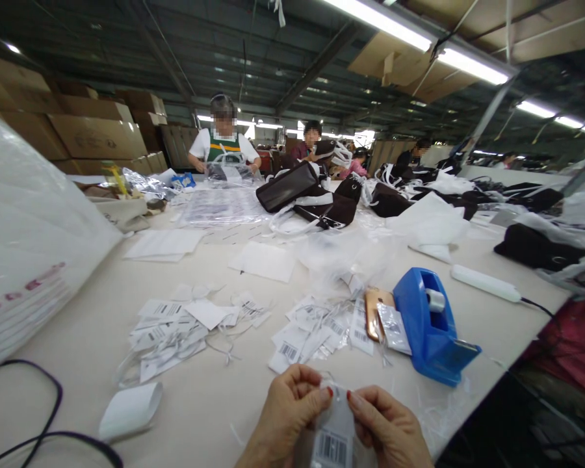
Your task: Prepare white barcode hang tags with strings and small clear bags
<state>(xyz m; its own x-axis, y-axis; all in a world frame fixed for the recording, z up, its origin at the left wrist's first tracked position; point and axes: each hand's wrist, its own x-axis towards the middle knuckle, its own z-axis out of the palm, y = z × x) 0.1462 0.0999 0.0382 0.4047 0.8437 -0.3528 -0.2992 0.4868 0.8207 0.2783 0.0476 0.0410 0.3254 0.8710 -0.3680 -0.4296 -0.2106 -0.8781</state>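
Close to the table's front edge, my left hand (288, 411) and my right hand (386, 422) pinch the top of a white barcode tag (335, 437) between thumbs and fingers. Clear plastic seems to surround the tag, and its lower end runs out of the picture. Just beyond my hands lies a pile of barcode tags (316, 328) with thin strings. Another heap of tags (175, 331) spreads out to the left. A gold phone (373, 314) rests beside the blue tape dispenser (426, 331), partly under a small white packet (394, 327).
Black bags (316, 195) with white-wrapped handles crowd the far side. A large plastic sack (34, 240) stands at left, above a black cable (53, 409). A white corded device (486, 283) lies near the right edge. Across the table, a person in a green apron (223, 148) handles plastic.
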